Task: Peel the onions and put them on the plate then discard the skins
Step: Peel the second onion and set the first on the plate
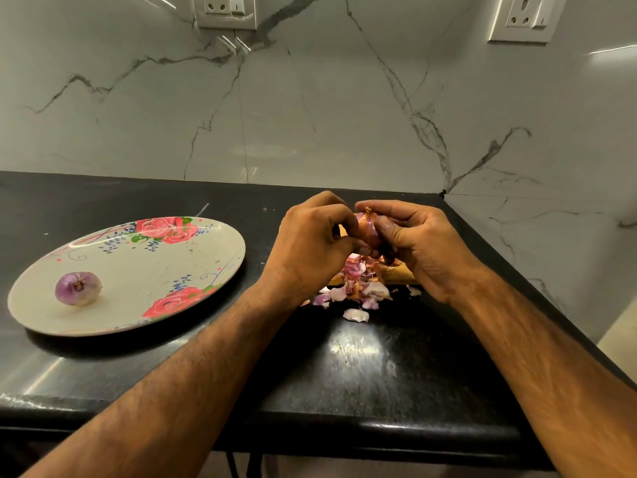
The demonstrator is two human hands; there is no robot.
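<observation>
Left hand (310, 243) and right hand (418, 246) together grip an unpeeled onion (367, 229) above the skins (356, 288) on the surface (362, 367), with a peeled onion (78, 288) on the plate (144, 263) left of both hands.

The countertop (362, 357) at lower centre was glossy dark speckled stone; the wall (310, 98) above looked like polished veined marble; the plate (144, 270) at left shone smooth; the onion skins (358, 288) looked papery.
</observation>
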